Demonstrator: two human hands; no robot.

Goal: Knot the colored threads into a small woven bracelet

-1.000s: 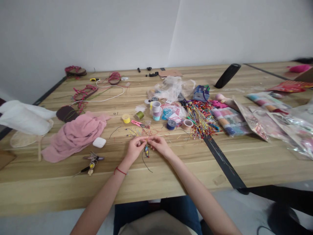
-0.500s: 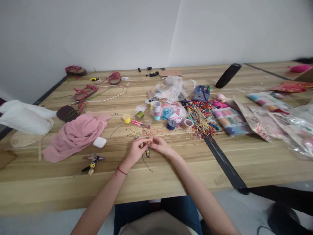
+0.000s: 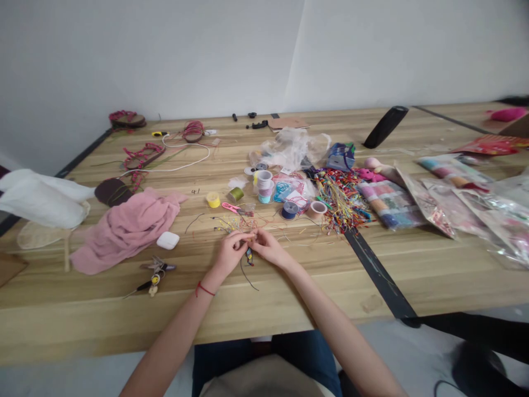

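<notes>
My left hand (image 3: 232,253), with a red string on its wrist, is closed in a pinch on thin cords. Fingertip to fingertip with it, my right hand (image 3: 268,247) pinches the same small work; the exact grip is hidden by the fingers. Below the fingers shows a small blue and yellow piece (image 3: 249,255), from which a dark cord (image 3: 248,280) trails over the wood. Just beyond the hands lie loose yellow and orange threads (image 3: 231,223) and pink-handled thread snips (image 3: 230,207).
Spools of yellow thread (image 3: 213,199), green thread (image 3: 236,194) and navy thread (image 3: 290,210) stand ahead. A heap of colourful cords (image 3: 343,198) lies to the right. A pink cloth (image 3: 128,231), a white case (image 3: 168,240) and keys (image 3: 155,275) are at left on the wooden table (image 3: 124,325).
My right hand has shifted very slightly and its fingers have curled a little closer to my left. Things on the table stay in place.
</notes>
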